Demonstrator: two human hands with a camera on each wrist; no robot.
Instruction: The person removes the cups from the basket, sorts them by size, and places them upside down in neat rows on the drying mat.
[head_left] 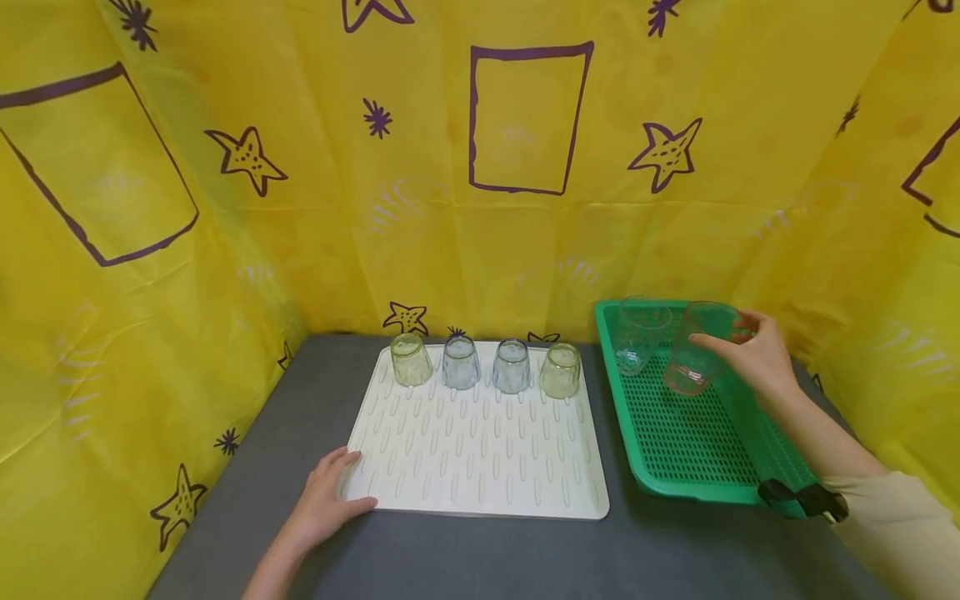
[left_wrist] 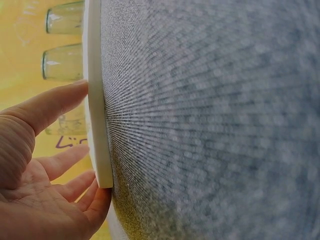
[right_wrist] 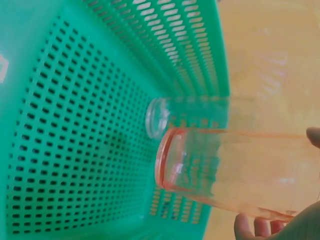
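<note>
My right hand grips a tall pink-tinted drinking glass near its top, over the green basket. In the right wrist view the pink glass lies across the picture, fingertips at its far end. A clear glass stands beside it inside the basket. At the near left corner of a white ribbed drying mat, my left hand touches the edges with spread, relaxed fingers. The left wrist view shows the thumb and fingertips against the mat's rim.
Along the mat's far edge stand several short upside-down tumblers: a greenish one, two bluish ones and another greenish one. Yellow patterned cloth surrounds the dark grey table at the back and sides.
</note>
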